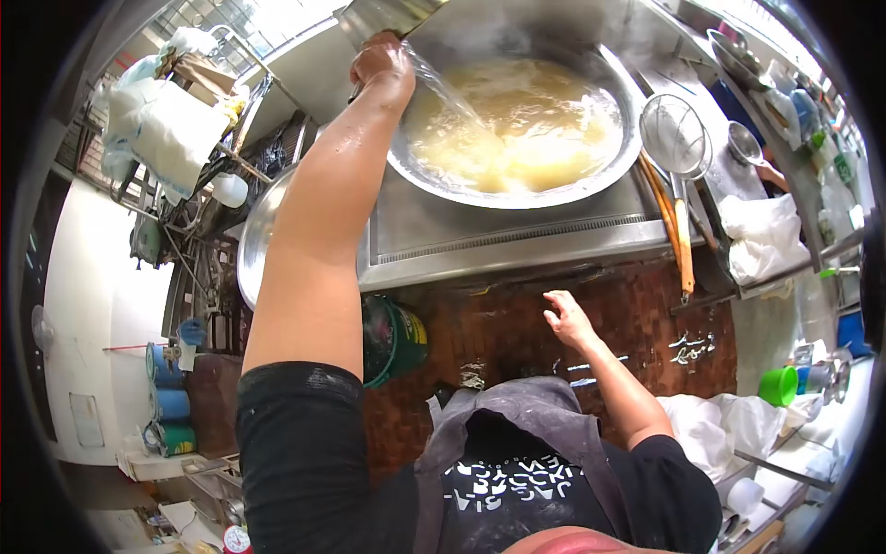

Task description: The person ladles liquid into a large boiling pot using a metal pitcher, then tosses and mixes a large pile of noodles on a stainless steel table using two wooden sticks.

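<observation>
My left hand (381, 65) grips a metal container (392, 13) at the top of the view; only its lower part shows, so its exact kind is unclear. A stream of clear water (452, 90) runs down beside that hand into a large round wok (517, 198). Pale yellowish liquid (544, 111) churns and steams in the wok, which is set in a steel stove top (498, 231). In front of the stove, low over the floor, my right hand (569, 321) is held in the air, open, with nothing in it.
A wire-mesh strainer (672, 134) with a long wooden handle leans right of the wok. Below the stove stands a green bucket (392, 340) on the wet brown tiled floor (489, 323). White bags (761, 235) and a green cup (778, 386) are at right.
</observation>
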The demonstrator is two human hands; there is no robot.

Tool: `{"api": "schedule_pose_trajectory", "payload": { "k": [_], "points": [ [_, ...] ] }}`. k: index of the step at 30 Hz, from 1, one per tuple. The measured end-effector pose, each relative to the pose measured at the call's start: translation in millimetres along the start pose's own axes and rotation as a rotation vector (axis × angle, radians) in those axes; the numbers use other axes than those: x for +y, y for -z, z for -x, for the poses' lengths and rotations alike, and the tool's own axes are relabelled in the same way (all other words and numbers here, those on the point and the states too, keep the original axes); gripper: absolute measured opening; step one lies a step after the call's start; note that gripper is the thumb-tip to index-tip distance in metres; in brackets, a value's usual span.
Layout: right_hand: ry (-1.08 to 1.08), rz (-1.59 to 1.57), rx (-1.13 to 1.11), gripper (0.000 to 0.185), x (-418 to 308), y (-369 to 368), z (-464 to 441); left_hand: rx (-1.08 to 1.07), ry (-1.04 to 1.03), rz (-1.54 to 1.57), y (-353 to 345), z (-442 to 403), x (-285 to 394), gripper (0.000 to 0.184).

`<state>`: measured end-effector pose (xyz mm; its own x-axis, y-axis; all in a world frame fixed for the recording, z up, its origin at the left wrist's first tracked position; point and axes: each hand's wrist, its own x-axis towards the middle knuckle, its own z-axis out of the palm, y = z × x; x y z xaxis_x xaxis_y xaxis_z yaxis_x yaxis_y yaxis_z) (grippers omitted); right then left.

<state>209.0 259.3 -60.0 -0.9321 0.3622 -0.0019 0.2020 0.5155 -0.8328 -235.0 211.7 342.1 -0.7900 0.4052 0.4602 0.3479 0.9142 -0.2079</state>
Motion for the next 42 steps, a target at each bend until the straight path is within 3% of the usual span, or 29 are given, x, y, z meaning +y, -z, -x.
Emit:
{"api": "schedule_pose_trajectory", "payload": {
  "k": [3,4,5,6,7,8,9,10,11,12,13,15,18,22,25,27,29,30,31,36,39,40,42],
  "points": [
    [0.158,0.115,-0.033,0.042,-21.7,-32.0,-33.4,0.094,-0.112,0.277,-36.8,24.0,-40.8,0.038],
    [0.110,0.068,-0.110,0.042,-39.6,-39.9,-44.9,0.122,-0.151,0.373,-57.4,41.5,-59.1,0.036],
    [0.152,0.113,-0.133,0.041,-54.3,-50.6,-56.5,0.081,-0.136,0.475,-86.2,63.9,-80.6,0.034],
    [0.198,0.123,-0.160,0.042,-65.6,-64.8,-68.8,-0.099,-0.027,0.550,-89.5,96.6,-100.6,0.032],
    [0.242,0.134,-0.186,0.042,-74.7,-80.9,-83.0,-0.069,-0.121,0.492,-119.7,129.2,-127.1,0.031],
    [0.288,0.152,-0.214,0.043,-82.8,-98.5,-98.7,-0.243,0.059,0.553,-117.3,166.9,-146.6,0.030],
    [0.330,0.171,-0.250,0.044,-88.8,-118.0,-112.8,-0.359,0.006,0.528,-136.3,202.2,-177.7,0.036],
    [0.390,0.205,-0.265,0.047,-93.0,-139.6,-128.7,-0.448,0.125,0.624,-140.2,244.0,-204.9,0.047],
    [0.409,0.227,-0.288,0.050,-104.5,-158.5,-143.3,-0.455,0.112,0.598,-156.6,291.3,-236.9,0.056],
    [0.428,0.247,-0.314,0.054,-115.9,-178.7,-158.5,-0.599,0.251,0.804,-160.5,331.2,-269.7,0.061],
    [0.472,0.312,-0.322,0.059,-124.6,-200.3,-173.2,-0.544,0.234,0.802,-158.8,372.6,-296.9,0.060],
    [0.508,0.445,-0.409,0.072,-148.4,-240.6,-202.2,-0.943,0.673,0.908,-130.9,427.1,-336.8,0.052],
    [0.489,0.687,-0.559,0.086,-181.9,-294.9,-238.4,-1.018,0.926,1.031,-145.7,515.1,-403.3,0.040],
    [0.463,0.750,-0.491,0.093,-183.6,-354.2,-268.8,-1.102,1.184,1.067,-215.3,583.3,-454.4,0.036],
    [0.625,0.748,-0.369,0.092,-183.0,-367.7,-274.6,-1.100,1.152,0.951,-313.3,616.3,-464.9,0.032],
    [0.556,0.755,-0.422,0.090,-184.6,-372.6,-277.9,-1.153,1.075,0.968,-381.9,625.6,-465.7,0.026],
    [0.519,0.768,-0.435,0.090,-184.9,-379.1,-281.3,-1.294,1.065,0.888,-495.3,669.6,-455.2,0.019],
    [0.517,0.779,-0.435,0.090,-183.6,-382.0,-283.1,-1.262,0.902,0.689,-553.0,697.9,-441.9,0.024],
    [0.509,0.790,-0.433,0.091,-181.8,-382.5,-282.8,-1.472,0.910,0.701,-559.4,669.7,-436.7,0.053],
    [0.489,0.788,-0.449,0.091,-181.3,-386.8,-289.9,-1.603,0.854,0.547,-631.7,647.8,-388.2,0.054],
    [0.472,0.787,-0.455,0.093,-181.0,-388.6,-293.1,-1.528,0.695,0.422,-695.9,695.7,-359.6,0.054],
    [0.480,0.764,-0.456,0.094,-175.9,-388.9,-294.3,-1.453,0.965,0.395,-680.1,670.7,-355.5,0.046],
    [0.478,0.749,-0.446,0.094,-173.8,-389.5,-294.6,-1.278,0.773,0.483,-686.5,673.8,-356.0,0.046]
  ]
}}
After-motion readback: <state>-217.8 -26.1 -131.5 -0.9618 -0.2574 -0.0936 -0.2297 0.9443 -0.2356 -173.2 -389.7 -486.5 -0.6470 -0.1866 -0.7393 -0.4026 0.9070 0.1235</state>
